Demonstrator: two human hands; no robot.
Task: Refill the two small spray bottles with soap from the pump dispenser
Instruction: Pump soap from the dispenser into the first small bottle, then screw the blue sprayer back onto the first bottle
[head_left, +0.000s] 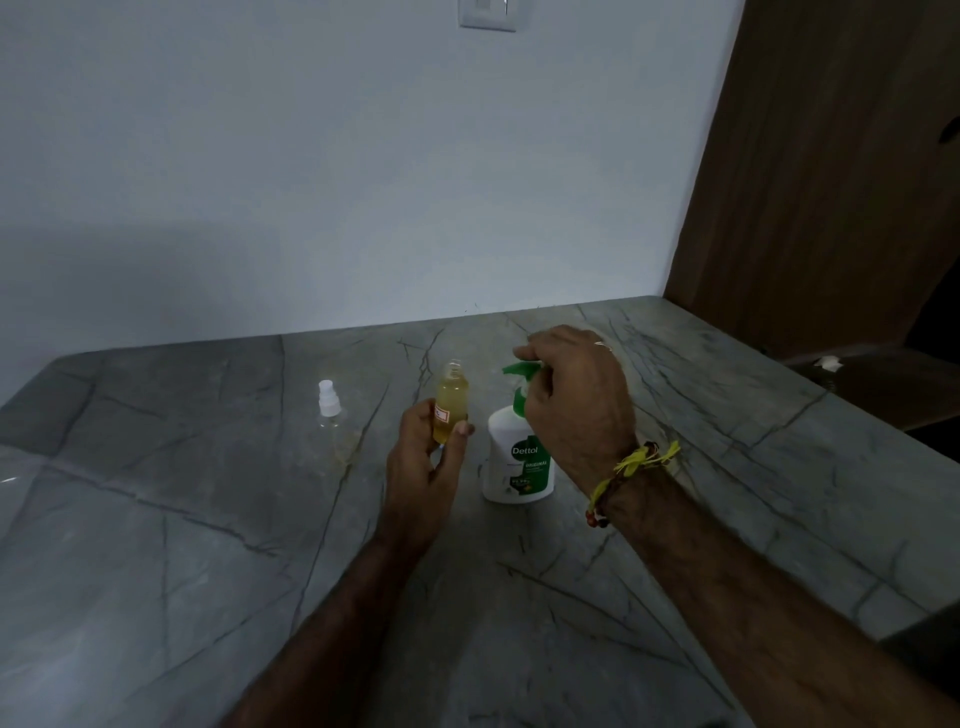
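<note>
My left hand (423, 457) holds a small clear spray bottle (451, 402) upright, uncapped and nearly full of yellow soap, just left of the dispenser's spout. The white pump dispenser (514, 467) with a green pump head (522, 370) stands on the grey marble counter (208, 519). My right hand (576, 400) rests on top of the pump head, its fingers curled over it. A second small clear spray bottle (329, 408) with a white spray cap stands alone further left on the counter.
A white wall with a switch plate (487, 14) rises behind the counter. A brown wooden panel (810, 166) stands at the right. A thread bracelet (631, 470) circles my right wrist.
</note>
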